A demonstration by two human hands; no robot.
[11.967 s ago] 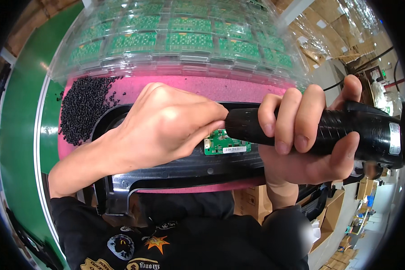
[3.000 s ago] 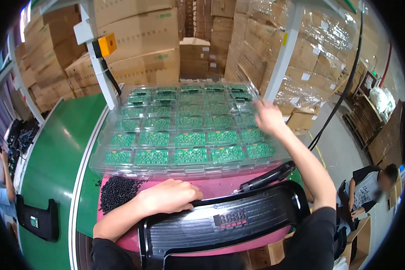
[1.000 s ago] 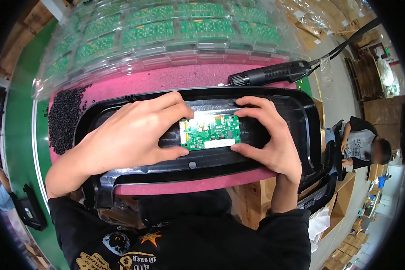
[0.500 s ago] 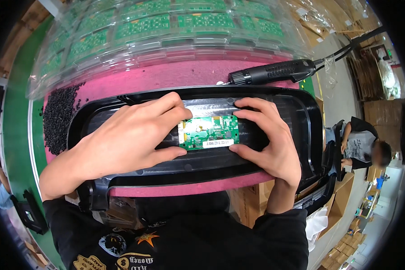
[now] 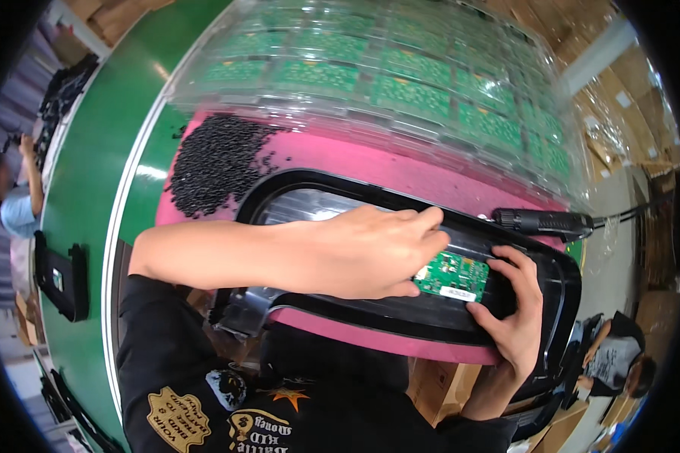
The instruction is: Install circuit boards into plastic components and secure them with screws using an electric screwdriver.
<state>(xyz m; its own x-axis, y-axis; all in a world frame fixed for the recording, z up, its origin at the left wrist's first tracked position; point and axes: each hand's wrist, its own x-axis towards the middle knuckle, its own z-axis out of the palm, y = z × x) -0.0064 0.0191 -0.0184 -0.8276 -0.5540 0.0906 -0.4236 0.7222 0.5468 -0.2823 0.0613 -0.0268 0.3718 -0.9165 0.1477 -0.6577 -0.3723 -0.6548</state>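
A green circuit board (image 5: 456, 273) with a white label strip along its near edge sits inside a shallow black plastic housing (image 5: 321, 180). My left hand (image 5: 389, 253) reaches across the housing, its fingers and thumb closed around the board's left end and hiding that end. At the opposite end, my right hand (image 5: 520, 306) pinches the board by its edges, thumb at the near corner and fingertips at the far one. Whether the board rests fully on the housing's floor I cannot tell.
Beyond the housing, a pile of small black screws (image 5: 215, 162) lies on the pink mat (image 5: 340, 155). Clear trays of green boards (image 5: 400, 75) stand behind. A black electric screwdriver (image 5: 544, 222) lies at the far right. Left runs a green work surface (image 5: 102, 174); people are at both sides.
The view has swung to the left, so the housing, board and hands appear farther right and lower. Both hands remain at the two ends of the board.
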